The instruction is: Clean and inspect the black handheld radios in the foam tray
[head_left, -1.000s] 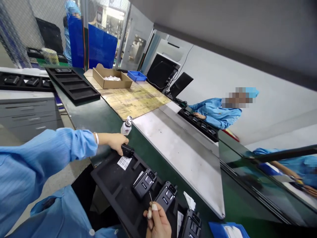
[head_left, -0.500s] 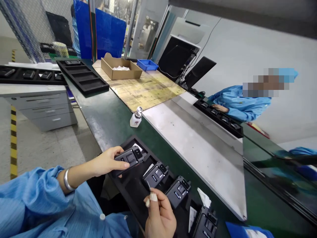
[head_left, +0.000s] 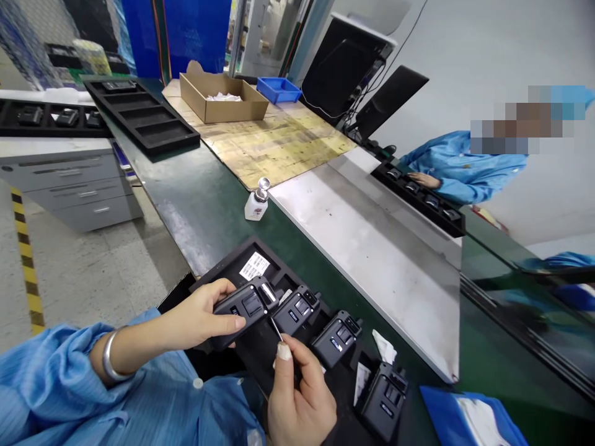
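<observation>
My left hand (head_left: 209,313) is closed around a black handheld device (head_left: 248,305), thumb across its face, holding it tilted above the foam tray's near end. Pinched in my right hand (head_left: 302,390) is a thin metal pointed tool (head_left: 276,328), its tip at the lower edge of the held device; whether they touch I cannot tell. White covers wrap my right fingertips. The black compartment tray (head_left: 227,263) carries several similar devices, such as the one beside my right hand (head_left: 337,337) and another at lower right (head_left: 383,402). A printed label sheet (head_left: 255,265) lies in the far compartment.
A white pump bottle (head_left: 256,203) stands beyond the tray. Further back are a cardboard box (head_left: 223,102), a blue bin (head_left: 279,91) and a black tray (head_left: 153,127). A white board (head_left: 372,248) lies to the right. A co-worker in blue (head_left: 465,167) sits across, hand at another tray.
The left hand has turned and shifted the held device slightly right, uncovering the label sheet. My right hand has brought the tool's tip up to the device. The camera view has shifted.
</observation>
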Demonstrator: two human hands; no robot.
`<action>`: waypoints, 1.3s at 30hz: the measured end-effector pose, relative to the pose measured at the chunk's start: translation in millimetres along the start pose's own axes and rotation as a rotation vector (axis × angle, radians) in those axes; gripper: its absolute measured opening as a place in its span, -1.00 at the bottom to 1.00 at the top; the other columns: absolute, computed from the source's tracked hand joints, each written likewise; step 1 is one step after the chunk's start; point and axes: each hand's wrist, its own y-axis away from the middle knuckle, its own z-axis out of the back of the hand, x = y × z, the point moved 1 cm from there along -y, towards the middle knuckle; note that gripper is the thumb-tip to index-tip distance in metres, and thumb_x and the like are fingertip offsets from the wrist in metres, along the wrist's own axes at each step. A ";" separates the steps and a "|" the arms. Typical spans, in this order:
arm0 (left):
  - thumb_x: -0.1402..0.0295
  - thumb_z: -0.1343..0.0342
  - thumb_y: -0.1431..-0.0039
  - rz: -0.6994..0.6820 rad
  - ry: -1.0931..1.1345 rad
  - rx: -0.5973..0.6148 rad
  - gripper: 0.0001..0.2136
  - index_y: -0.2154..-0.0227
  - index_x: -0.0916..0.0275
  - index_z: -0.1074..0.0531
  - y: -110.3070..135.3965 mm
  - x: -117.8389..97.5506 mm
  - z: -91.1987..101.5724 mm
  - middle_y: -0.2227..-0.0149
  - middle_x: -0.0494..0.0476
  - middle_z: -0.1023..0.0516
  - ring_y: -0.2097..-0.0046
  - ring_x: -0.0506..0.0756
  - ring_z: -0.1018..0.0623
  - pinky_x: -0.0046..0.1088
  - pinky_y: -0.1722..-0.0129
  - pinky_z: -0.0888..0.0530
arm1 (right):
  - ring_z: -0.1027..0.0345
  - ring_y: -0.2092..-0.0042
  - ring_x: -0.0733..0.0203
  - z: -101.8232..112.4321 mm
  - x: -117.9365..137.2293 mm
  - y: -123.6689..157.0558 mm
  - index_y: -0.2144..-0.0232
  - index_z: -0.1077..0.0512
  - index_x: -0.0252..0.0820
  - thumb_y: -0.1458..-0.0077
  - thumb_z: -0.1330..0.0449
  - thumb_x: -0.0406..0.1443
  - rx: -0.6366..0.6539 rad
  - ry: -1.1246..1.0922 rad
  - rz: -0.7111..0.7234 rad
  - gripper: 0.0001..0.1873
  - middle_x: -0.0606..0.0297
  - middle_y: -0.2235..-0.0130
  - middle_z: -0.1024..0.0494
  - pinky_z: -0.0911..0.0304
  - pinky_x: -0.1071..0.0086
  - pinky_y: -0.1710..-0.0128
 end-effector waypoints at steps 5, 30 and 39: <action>0.24 -0.32 -0.07 -0.033 -0.015 0.028 -0.65 0.24 0.25 -0.27 4.9 -0.3 -2.4 0.31 0.04 -0.49 0.40 0.00 -0.50 -0.40 0.38 -0.48 | -0.50 0.25 0.33 0.3 4.5 -4.9 0.13 -0.49 -0.21 -0.22 -0.19 -0.37 0.015 0.032 0.089 -0.83 0.26 0.23 -0.59 -0.36 0.53 0.18; 0.32 -0.21 -0.14 -0.072 -0.290 0.005 -0.76 0.18 0.24 -0.32 17.0 -9.0 -9.2 0.23 0.05 -0.44 0.23 0.04 -0.41 -0.43 0.26 -0.37 | -0.48 0.32 0.34 3.6 14.4 -12.4 0.16 -0.48 -0.23 -0.23 -0.17 -0.42 0.046 0.114 0.228 -0.86 0.27 0.30 -0.59 -0.34 0.52 0.28; 0.31 -0.22 -0.16 -0.054 -0.231 0.002 -0.75 0.19 0.24 -0.30 13.2 -2.8 -6.0 0.28 0.04 -0.45 0.30 0.02 -0.41 -0.45 0.34 -0.36 | -0.51 0.27 0.28 0.5 6.4 -9.0 0.13 -0.50 -0.19 -0.21 -0.19 -0.40 0.064 0.045 0.136 -0.82 0.26 0.25 -0.60 -0.39 0.48 0.24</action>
